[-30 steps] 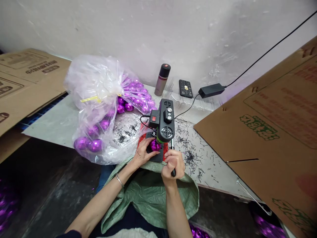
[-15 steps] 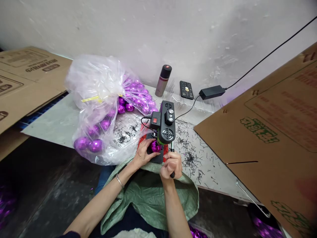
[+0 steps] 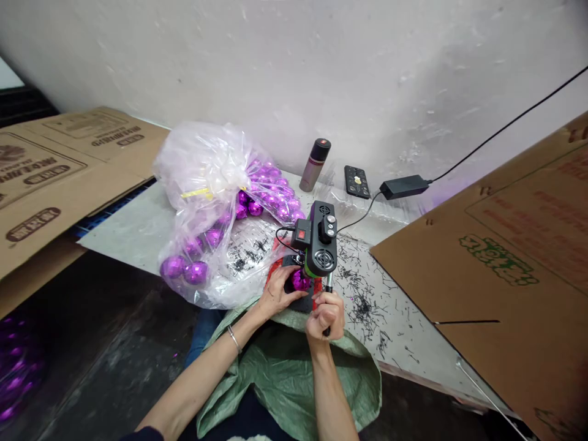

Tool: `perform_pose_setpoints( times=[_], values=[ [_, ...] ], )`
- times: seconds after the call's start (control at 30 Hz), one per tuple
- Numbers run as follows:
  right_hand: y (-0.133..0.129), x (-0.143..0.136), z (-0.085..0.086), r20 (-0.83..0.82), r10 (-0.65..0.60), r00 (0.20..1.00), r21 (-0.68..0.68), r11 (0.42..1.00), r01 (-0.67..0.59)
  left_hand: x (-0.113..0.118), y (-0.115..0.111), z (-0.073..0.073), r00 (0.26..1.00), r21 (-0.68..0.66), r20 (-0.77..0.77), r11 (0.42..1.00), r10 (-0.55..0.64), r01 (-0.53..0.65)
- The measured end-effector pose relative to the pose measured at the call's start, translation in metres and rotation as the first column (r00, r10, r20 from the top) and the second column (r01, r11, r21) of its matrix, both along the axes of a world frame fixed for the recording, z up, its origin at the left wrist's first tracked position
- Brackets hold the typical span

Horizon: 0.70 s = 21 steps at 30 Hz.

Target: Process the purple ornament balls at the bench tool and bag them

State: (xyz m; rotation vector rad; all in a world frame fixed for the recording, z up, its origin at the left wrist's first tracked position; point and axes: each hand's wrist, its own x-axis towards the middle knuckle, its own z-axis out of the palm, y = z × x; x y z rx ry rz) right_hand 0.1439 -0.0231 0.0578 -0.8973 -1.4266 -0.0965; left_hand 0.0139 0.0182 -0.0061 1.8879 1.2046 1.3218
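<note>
Left fingers (image 3: pixel 285 273) and right fingers (image 3: pixel 329 299) of mine are both at a black machine (image 3: pixel 318 236) on the pale counter (image 3: pixel 124 220). Dark bits (image 3: pixel 365 305) litter the counter, thickest to the machine's right. Against the grey wall (image 3: pixel 275 61) I have a can (image 3: pixel 315 165), a phone (image 3: pixel 357 181) and a black adapter (image 3: pixel 404 187), its cord running to the machine. A clear bag (image 3: pixel 197 153) of purple balls (image 3: pixel 196 272) sits to the left; cardboard (image 3: pixel 92 159) lies beyond it, and a carton (image 3: pixel 459 282) stands on the right. Green cloth (image 3: pixel 266 367) covers my lap.

One purple ball (image 3: pixel 301 280) sits under the near end of the machine's head, between my left thumb and forefinger. Those left fingers are spread only to the ball's width, gripping its side. My right ones are curled tight around the lever (image 3: pixel 329 282), its black tip poking out below.
</note>
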Motion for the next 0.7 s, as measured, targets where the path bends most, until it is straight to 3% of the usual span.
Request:
perform_pose_setpoints(
  times=[0.07,0.17,0.3,0.37,0.5,0.6,0.7],
  values=[
    [-0.002,0.0,0.015,-0.04,-0.003,0.999,-0.031,1.0,0.001,0.001,0.001,0.001,1.0,-0.011,0.0,1.0,0.007,-0.007],
    [-0.003,0.001,0.053,-0.12,0.01,0.993,-0.095,0.995,-0.021,0.002,0.0,0.003,1.0,-0.021,-0.012,1.0,0.009,-0.009],
    [-0.005,0.001,0.091,-0.184,0.057,0.981,-0.227,0.969,-0.099,-0.001,-0.024,-0.004,0.995,0.001,-0.053,0.997,0.079,-0.079],
    [-0.006,0.0,0.092,-0.188,0.051,0.981,-0.219,0.971,-0.093,-0.004,-0.048,-0.012,0.988,0.039,-0.088,0.991,0.13,-0.127],
    [-0.007,0.0,0.069,-0.144,0.049,0.988,-0.159,0.985,-0.072,-0.019,-0.083,-0.018,0.978,0.155,-0.165,0.983,0.124,-0.099],
    [-0.007,0.001,0.054,-0.122,0.075,0.99,-0.121,0.989,-0.09,-0.04,-0.056,0.001,0.972,0.18,-0.188,0.978,0.141,-0.107],
    [-0.007,0.001,0.051,-0.122,0.078,0.989,-0.117,0.989,-0.092,-0.065,0.021,0.037,0.926,0.1,-0.178,0.942,0.333,-0.32]
  ],
)
